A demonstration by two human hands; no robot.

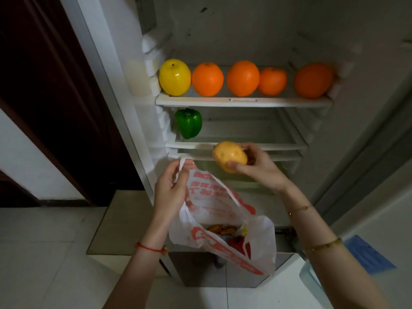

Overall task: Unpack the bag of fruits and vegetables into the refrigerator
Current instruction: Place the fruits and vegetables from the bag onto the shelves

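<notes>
My left hand (171, 190) grips a handle of the white plastic bag (223, 221) with red print, which hangs open in front of the open refrigerator. Brownish and red produce shows inside the bag. My right hand (256, 166) holds a yellow-brown potato (228, 155) just in front of the second shelf's front edge (267, 146). On that shelf a green bell pepper (188, 123) stands at the left. The top shelf (243, 101) carries a yellow apple (175, 77) at the left and several oranges (243, 78) in a row.
The refrigerator's left wall (124, 63) and a dark wooden door (44, 97) are at the left. The fridge door (367, 141) stands open at the right. A blue sheet (367, 255) lies on the pale tiled floor at the right.
</notes>
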